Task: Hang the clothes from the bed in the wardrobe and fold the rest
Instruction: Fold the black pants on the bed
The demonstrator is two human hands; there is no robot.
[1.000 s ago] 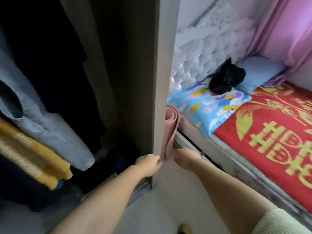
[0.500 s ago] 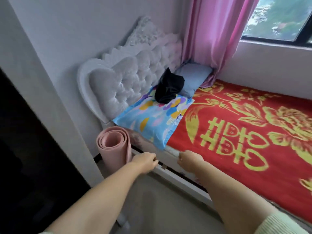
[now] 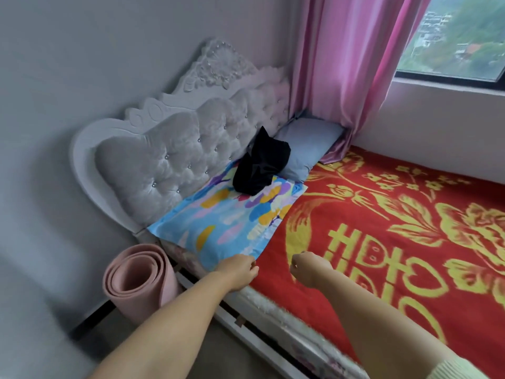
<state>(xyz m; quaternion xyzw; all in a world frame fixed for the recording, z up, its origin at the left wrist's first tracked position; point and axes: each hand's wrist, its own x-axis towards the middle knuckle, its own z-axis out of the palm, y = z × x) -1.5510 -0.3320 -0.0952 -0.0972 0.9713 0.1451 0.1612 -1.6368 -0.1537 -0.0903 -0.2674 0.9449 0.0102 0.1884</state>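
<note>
A crumpled black garment [image 3: 259, 166] lies at the head of the bed, on a blue pillow with coloured patches [image 3: 218, 222] and against a grey-blue pillow [image 3: 307, 143]. A red blanket with yellow patterns [image 3: 396, 242] covers the bed. My left hand [image 3: 240, 272] is over the bed's near edge by the patterned pillow's corner, fingers curled, holding nothing. My right hand [image 3: 308, 269] hovers over the red blanket, also curled and holding nothing. Both are well short of the black garment. The wardrobe is out of view.
A rolled pink mat [image 3: 136, 280] stands on the floor between the wall and the bed's corner. A tufted white headboard [image 3: 177, 160] backs the pillows. A pink curtain [image 3: 341, 64] hangs beside the window [image 3: 451, 36] at the far right.
The view has swung right, from the open wardrobe with hanging clothes to the bed. Both hands have moved from the wardrobe's edge out over the bed's near side, still curled.
</note>
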